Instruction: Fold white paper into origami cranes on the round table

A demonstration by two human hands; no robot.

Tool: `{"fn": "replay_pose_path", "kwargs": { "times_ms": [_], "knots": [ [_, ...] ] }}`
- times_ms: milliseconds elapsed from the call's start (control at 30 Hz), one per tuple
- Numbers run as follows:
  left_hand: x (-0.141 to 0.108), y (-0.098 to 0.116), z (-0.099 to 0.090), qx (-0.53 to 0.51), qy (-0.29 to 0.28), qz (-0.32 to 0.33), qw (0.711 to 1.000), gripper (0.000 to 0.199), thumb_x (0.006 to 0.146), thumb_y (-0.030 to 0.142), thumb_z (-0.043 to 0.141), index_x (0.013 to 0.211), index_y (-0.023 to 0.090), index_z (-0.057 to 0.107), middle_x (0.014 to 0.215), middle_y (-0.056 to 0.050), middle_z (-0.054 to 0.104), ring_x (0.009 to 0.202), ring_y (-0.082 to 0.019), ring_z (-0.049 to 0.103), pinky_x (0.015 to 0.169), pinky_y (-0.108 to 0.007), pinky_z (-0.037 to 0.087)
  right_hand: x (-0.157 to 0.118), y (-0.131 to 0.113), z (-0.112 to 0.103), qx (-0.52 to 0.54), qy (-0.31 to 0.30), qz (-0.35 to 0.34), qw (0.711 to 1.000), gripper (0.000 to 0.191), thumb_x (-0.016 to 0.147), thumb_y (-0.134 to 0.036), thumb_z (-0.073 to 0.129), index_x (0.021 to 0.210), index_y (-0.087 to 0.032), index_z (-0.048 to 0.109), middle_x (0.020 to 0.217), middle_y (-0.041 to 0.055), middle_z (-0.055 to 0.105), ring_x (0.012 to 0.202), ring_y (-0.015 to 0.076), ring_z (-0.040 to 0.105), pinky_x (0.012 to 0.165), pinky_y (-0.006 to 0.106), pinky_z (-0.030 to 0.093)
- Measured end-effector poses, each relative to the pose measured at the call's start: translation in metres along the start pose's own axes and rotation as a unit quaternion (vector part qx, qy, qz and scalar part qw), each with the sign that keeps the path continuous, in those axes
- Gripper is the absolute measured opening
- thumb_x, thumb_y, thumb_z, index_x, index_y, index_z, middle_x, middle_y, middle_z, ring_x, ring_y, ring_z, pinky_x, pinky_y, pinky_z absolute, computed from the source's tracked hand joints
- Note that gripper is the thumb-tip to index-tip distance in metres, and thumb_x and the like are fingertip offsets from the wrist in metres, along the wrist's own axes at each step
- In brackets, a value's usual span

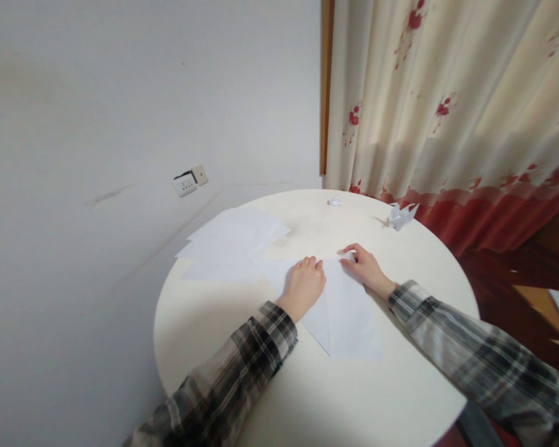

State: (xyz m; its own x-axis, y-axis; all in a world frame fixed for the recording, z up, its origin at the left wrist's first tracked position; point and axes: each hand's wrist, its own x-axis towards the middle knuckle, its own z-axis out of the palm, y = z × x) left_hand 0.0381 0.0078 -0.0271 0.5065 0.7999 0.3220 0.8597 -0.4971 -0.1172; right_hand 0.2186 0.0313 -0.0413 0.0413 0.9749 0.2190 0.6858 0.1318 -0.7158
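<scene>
A white sheet of paper (349, 320), with a fold line and a slanting folded edge at its lower left, lies on the round table in front of me. My left hand (306, 282) rests on its upper left part, fingers curled and pressed together against the paper. At the top right corner my right hand (364, 267) has thumb and forefinger closed on the paper's edge. What lies under the left palm is hidden.
Several loose white sheets (235, 239) overlap on the left of the round white table (400, 385). A folded paper bird (401, 216) stands near the far right rim, and a small folded paper piece (335, 202) lies at the back. The wall (121, 93) borders the table's left.
</scene>
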Motion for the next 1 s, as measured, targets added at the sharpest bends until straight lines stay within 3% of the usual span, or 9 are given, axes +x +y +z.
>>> {"fn": "replay_pose_path", "kwargs": {
  "times_ms": [600, 1000],
  "knots": [
    [-0.001, 0.003, -0.007, 0.005, -0.027, -0.008, 1.0, 0.023, 0.084, 0.015, 0.043, 0.103, 0.01, 0.055, 0.096, -0.012, 0.055, 0.094, -0.023, 0.052, 0.076, -0.035, 0.042, -0.003, 0.001, 0.001, 0.023, 0.015, -0.005, 1.0, 0.015, 0.069, -0.028, 0.05, 0.083, -0.021, 0.05, 0.056, -0.0042, 0.054, 0.054, 0.0135, 0.048, 0.05, 0.022, 0.029],
    [0.002, -0.006, 0.005, -0.073, 0.035, -0.001, 0.997, 0.03, 0.089, 0.02, 0.038, 0.114, 0.014, 0.054, 0.118, -0.008, 0.057, 0.109, -0.017, 0.051, 0.094, -0.031, 0.039, 0.0, -0.002, -0.001, 0.023, 0.02, 0.016, 0.999, 0.026, 0.072, -0.031, 0.052, 0.095, -0.019, 0.053, 0.063, -0.0015, 0.057, 0.058, 0.0143, 0.051, 0.052, 0.022, 0.035]
  ]
}}
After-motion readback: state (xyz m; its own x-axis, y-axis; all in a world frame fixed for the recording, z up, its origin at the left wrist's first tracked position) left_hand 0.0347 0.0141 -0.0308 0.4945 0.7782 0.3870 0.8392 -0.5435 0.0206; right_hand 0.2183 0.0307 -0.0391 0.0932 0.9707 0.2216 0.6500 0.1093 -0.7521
